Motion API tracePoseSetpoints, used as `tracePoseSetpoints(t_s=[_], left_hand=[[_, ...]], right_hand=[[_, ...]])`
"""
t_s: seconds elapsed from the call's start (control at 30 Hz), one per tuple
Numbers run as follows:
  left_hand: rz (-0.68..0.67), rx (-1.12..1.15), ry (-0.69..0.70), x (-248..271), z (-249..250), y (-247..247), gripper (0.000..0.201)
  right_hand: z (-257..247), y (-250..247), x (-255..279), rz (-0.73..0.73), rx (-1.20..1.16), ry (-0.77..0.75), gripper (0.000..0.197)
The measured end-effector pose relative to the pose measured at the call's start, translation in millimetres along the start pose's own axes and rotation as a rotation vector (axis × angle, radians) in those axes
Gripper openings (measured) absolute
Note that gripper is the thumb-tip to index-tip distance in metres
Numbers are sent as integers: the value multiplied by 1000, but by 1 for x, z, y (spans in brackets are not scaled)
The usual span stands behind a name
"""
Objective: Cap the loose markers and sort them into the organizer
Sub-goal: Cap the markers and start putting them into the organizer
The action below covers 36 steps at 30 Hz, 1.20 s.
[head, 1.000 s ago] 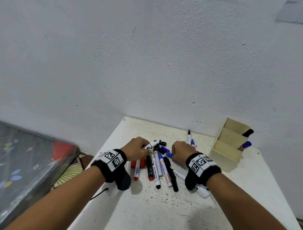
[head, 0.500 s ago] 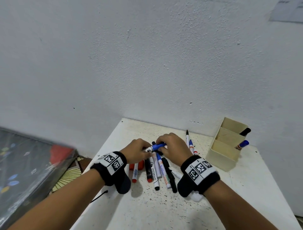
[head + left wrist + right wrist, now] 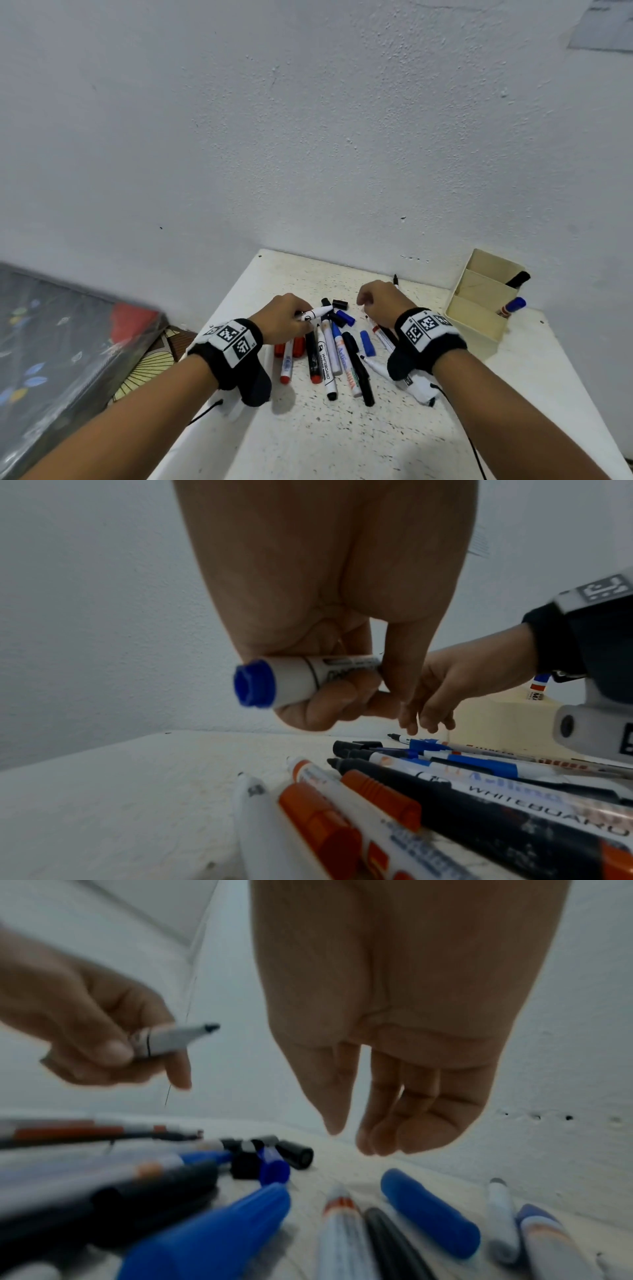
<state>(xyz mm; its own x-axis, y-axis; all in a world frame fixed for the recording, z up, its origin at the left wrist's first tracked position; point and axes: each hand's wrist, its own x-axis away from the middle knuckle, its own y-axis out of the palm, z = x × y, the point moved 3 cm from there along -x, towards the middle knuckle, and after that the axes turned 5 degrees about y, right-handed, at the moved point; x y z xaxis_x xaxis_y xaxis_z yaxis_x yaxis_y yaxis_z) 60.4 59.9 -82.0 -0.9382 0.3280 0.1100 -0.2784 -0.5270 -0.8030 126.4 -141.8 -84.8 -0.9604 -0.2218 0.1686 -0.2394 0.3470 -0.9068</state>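
My left hand [image 3: 301,315] grips a white marker [image 3: 318,312] above the pile, its bare dark tip pointing right. The left wrist view shows the fingers [image 3: 329,707] curled round the marker [image 3: 308,677], which has a blue end plug. My right hand [image 3: 363,301] hovers to the right of it and holds nothing; its fingers [image 3: 377,1118] hang loosely over the caps. Loose blue caps [image 3: 346,317] [image 3: 367,343] and black caps [image 3: 339,303] lie among several markers [image 3: 329,356]. The cream organizer [image 3: 479,318] stands at the right and holds a black marker [image 3: 519,279] and a blue-capped marker [image 3: 512,306].
The white speckled table [image 3: 342,438] stands against a white wall. Its left edge drops off to a dark patterned object [image 3: 51,342] lying lower down. The near half of the table holds no objects.
Half a second ago my right hand held a blue cap at the marker's tip. It has now drawn back to the right, empty, and the tip is bare. My left hand keeps its grip.
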Motion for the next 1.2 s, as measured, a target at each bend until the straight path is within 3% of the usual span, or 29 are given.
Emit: tracePoseSetpoints(t_s=[0.13,0.23,0.43,0.53,0.63,0.77,0.83,0.93,1.07,1.13,1.2], left_hand=[[11,-11,2,2,2,-2,29],[14,-5,0,4,1,-5,31],[16,9,-21,7,-6,-9,29],[18,18,-17,8,-7,-8,29],[19,28,-13,6,-7,-8,27],[8,38,1,-1,-2,-3,30],[-6,40,11,-5,4,0,27],[-18,49,28,-9,14,5,15],[-13,33,23,-5,13,1,28],[-10,30,-10,0,5,-5,30],[4,30,-48,3,-3,-9,31]], right_hand=[[-4,9,-9,-79,310,46,24],[-4,11,-13,-61,353,48,22],[12,-4,-21,-25,1,59,14],[25,-23,-19,50,-182,88,20],[47,-40,-19,141,-161,134,27],[62,-39,-15,64,-57,197,23],[56,-28,-15,-1,7,179,8],[43,-10,-18,-82,207,161,17],[22,1,-17,-95,405,96,20],[10,-2,-16,-39,338,37,11],[-3,-9,-12,5,145,-58,15]])
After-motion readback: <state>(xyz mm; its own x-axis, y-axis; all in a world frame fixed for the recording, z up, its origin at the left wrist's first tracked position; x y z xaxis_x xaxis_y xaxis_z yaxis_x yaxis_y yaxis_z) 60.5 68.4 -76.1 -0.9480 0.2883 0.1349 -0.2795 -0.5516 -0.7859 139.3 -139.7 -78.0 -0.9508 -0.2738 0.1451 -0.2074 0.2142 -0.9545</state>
